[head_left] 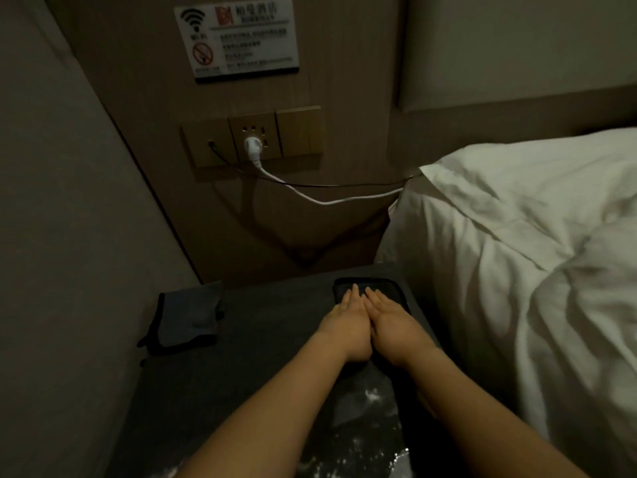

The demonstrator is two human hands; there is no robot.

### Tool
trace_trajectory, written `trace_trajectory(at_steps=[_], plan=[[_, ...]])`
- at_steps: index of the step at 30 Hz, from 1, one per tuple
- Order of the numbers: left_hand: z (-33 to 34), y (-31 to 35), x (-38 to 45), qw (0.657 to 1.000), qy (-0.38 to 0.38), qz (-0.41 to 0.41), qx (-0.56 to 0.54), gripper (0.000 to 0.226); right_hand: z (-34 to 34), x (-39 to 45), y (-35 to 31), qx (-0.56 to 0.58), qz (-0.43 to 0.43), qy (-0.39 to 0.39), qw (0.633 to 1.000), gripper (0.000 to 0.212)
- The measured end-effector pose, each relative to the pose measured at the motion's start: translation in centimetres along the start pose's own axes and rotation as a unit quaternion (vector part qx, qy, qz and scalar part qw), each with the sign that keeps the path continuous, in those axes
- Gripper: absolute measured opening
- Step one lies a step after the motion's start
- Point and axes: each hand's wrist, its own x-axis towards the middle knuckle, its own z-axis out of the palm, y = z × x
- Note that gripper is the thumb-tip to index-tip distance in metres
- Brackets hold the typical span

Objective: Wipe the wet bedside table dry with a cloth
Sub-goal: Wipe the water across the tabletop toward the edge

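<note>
The dark bedside table (269, 343) fills the lower middle of the head view. Wet patches and droplets (365, 408) glisten on its near part, between my forearms. A dark folded cloth (382, 288) lies at the table's far right corner. My left hand (344, 326) and my right hand (393, 326) lie side by side, palms down, pressed flat on this cloth with fingers pointing away from me. Only the cloth's far edge shows beyond the fingertips.
A second blue-grey cloth with black trim (188, 319) lies at the table's far left corner. A white duvet (517, 270) borders the table's right side. Behind it, a wall socket panel (253, 139) holds a white plug and cable (320, 200). A wall (69, 236) closes the left.
</note>
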Motion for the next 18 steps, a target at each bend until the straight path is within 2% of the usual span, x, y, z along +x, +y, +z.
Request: trace_trajectory(at_steps=[11, 18], plan=[[0.2, 1.9, 0.5, 0.999, 0.011, 0.048, -0.02, 0.076, -0.8, -1.7, 1.7, -0.042, 0.026, 0.01, 0.999, 0.056], [2.0, 3.0, -1.4, 0.998, 0.002, 0.064, 0.018, 0.076, -0.6, -4.2, 1.6, 0.07, 0.088, 0.0, 0.994, 0.059]])
